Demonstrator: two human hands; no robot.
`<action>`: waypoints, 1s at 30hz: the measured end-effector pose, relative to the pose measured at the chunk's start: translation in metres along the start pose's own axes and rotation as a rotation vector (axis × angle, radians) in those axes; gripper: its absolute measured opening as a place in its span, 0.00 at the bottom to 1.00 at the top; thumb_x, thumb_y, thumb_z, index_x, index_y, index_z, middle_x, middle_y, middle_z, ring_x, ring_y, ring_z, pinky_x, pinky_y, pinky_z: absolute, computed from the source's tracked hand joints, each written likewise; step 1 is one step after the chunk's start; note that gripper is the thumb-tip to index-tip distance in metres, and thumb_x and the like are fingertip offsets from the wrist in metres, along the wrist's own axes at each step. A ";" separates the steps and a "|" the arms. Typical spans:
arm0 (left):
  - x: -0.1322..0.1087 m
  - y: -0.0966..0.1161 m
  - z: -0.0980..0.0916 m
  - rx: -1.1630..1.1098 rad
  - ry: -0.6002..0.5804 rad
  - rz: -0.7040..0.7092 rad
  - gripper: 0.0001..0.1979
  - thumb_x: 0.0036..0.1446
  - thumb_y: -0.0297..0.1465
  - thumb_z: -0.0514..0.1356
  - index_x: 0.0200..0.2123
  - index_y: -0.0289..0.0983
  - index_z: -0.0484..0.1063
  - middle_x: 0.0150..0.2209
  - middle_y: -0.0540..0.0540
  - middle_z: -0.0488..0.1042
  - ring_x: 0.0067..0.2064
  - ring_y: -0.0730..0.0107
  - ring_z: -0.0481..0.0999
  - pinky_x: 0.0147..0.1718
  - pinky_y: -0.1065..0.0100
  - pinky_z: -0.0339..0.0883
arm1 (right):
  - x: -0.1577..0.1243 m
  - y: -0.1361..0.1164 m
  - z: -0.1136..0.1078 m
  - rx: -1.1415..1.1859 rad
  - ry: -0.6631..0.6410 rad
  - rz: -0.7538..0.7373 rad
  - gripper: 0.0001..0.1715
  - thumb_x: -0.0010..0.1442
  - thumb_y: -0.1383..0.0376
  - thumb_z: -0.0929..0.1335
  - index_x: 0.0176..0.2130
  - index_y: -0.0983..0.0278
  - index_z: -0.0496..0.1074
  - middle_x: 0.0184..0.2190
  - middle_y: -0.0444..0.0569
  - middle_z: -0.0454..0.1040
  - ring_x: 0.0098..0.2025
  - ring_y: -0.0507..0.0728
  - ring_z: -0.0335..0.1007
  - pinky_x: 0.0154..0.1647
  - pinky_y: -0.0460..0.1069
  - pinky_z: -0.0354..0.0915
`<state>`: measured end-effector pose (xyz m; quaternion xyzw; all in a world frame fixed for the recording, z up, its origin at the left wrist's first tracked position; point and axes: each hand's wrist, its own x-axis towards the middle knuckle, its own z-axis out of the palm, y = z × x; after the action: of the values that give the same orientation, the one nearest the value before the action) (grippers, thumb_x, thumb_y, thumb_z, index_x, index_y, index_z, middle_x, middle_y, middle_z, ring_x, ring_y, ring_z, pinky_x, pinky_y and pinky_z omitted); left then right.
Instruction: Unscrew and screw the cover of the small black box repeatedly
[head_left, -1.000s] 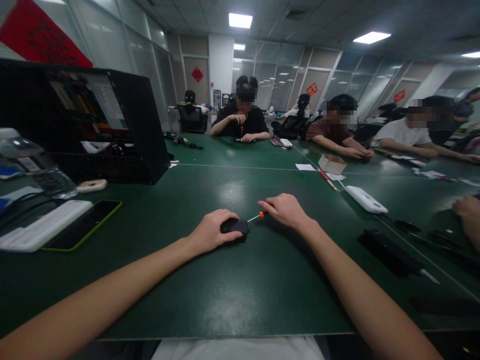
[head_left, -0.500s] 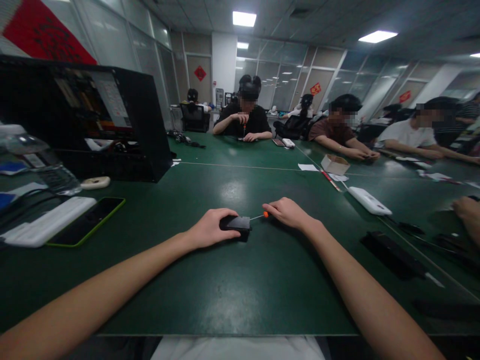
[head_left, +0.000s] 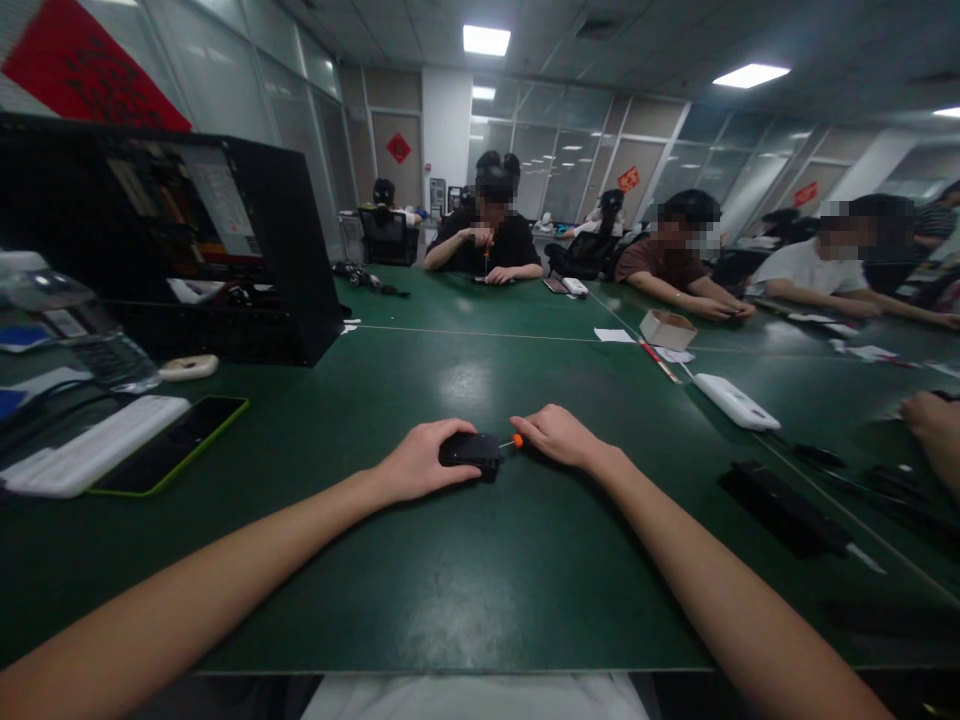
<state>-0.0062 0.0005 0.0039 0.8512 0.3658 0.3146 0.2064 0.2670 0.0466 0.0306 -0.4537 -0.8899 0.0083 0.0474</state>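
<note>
On the green table (head_left: pixel 360 580), my left hand (head_left: pixel 420 460) is closed around a small black box-shaped device (head_left: pixel 471 450), thumb on the near side and fingers over the far side. My right hand (head_left: pixel 559 435) grips a screwdriver (head_left: pixel 517 440), of which an orange collar and a thin metal shaft show; the rest of its handle is hidden in the fingers. The shaft points left at the right end of the black device. Whether its tip sits inside the device or only touches it, I cannot tell.
At left are a black computer case (head_left: pixel 285 250), a plastic bottle (head_left: pixel 97 325), a phone (head_left: pixel 172 445) and a white power strip (head_left: pixel 97 440). Another power strip (head_left: pixel 735 402), a black object (head_left: pixel 784 505) and a small carton (head_left: pixel 667 328) lie right. Several people sit around the table.
My right hand has moved left with the screwdriver, and less of the shaft shows beside the device. The device has tilted slightly, showing more of its top, still in my left hand.
</note>
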 end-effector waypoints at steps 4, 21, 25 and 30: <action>0.000 0.000 0.000 -0.009 0.003 0.000 0.24 0.56 0.41 0.69 0.52 0.37 0.72 0.48 0.42 0.79 0.46 0.56 0.79 0.46 0.60 0.71 | 0.003 -0.005 0.004 -0.024 0.028 0.015 0.42 0.74 0.47 0.50 0.30 0.64 0.79 0.25 0.51 0.77 0.28 0.54 0.70 0.32 0.48 0.52; 0.000 0.003 -0.002 -0.040 0.029 0.020 0.18 0.62 0.40 0.63 0.50 0.35 0.73 0.48 0.40 0.78 0.48 0.55 0.78 0.49 0.59 0.69 | -0.001 -0.012 0.003 -0.018 0.186 -0.298 0.21 0.73 0.54 0.61 0.44 0.65 0.74 0.37 0.50 0.77 0.37 0.53 0.73 0.38 0.46 0.61; 0.000 0.002 -0.004 -0.054 0.008 0.015 0.21 0.60 0.41 0.65 0.52 0.36 0.73 0.50 0.40 0.78 0.51 0.55 0.77 0.52 0.59 0.69 | -0.002 -0.013 0.002 -0.076 0.281 -0.323 0.20 0.72 0.54 0.61 0.46 0.66 0.73 0.39 0.53 0.76 0.40 0.57 0.71 0.38 0.49 0.62; -0.006 -0.008 -0.026 -0.082 -0.068 -0.061 0.25 0.56 0.41 0.68 0.55 0.37 0.74 0.53 0.40 0.79 0.53 0.52 0.78 0.54 0.56 0.68 | -0.002 -0.023 0.003 -0.146 0.342 -0.385 0.20 0.73 0.56 0.60 0.46 0.65 0.74 0.38 0.54 0.74 0.39 0.56 0.68 0.36 0.49 0.60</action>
<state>-0.0312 0.0046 0.0161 0.8409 0.3710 0.2936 0.2628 0.2491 0.0321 0.0286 -0.2732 -0.9370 -0.1419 0.1649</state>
